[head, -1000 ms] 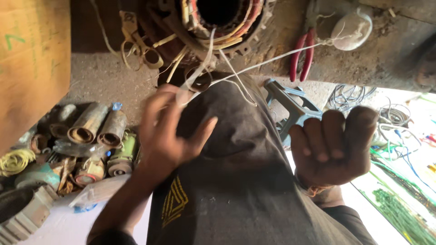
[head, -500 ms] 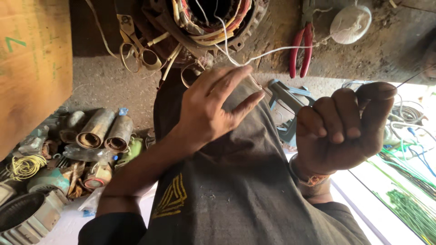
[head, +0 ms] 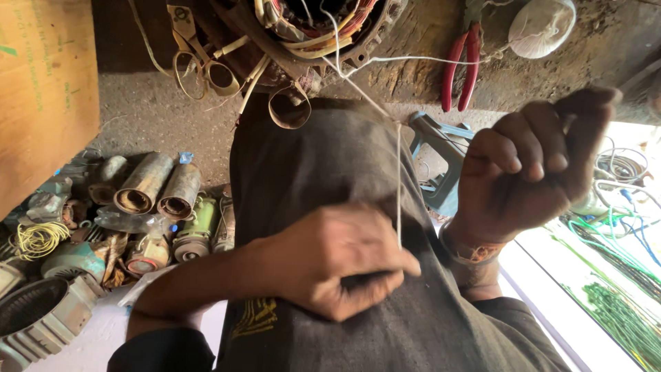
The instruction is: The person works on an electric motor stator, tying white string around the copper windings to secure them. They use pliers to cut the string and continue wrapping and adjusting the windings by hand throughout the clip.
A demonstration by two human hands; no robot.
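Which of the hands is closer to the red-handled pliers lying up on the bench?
Right. The right hand is fisted just below the red-handled pliers; the left hand sits lower, pinching the white string.

Wooden crate or board (head: 45, 89), upper left of the frame: flat tan panel bearing faint green stencilled marks. Small blue label or tag (head: 186, 158), left of centre, among the rusty cylinders. No screens or signs visible.

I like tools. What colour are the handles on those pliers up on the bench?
Red. The pliers show best in the head view, near the top.
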